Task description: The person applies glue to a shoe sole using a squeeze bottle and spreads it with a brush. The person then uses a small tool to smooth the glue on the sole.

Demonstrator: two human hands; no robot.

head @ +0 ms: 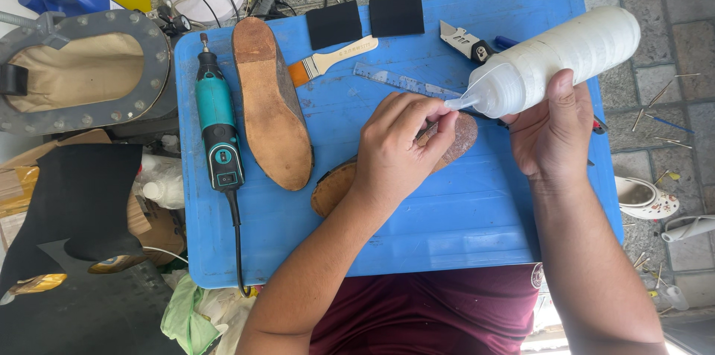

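Note:
My right hand [555,131] grips a white squeeze bottle [566,57], tilted so its nozzle points left and down. At the nozzle's tip, the fingers of my left hand [398,146] pinch together; the hand rests on a brown shoe sole [335,184] lying on the blue table [447,228]. Most of this sole is hidden under my left hand. A second, larger brown sole [269,105] lies to the left.
A teal rotary tool [217,120] with its cord lies at the table's left. A brush [331,59], two black pads [365,20], a clear ruler [402,83] and a utility knife [465,40] lie at the back. Clutter and a grey machine [82,68] stand left.

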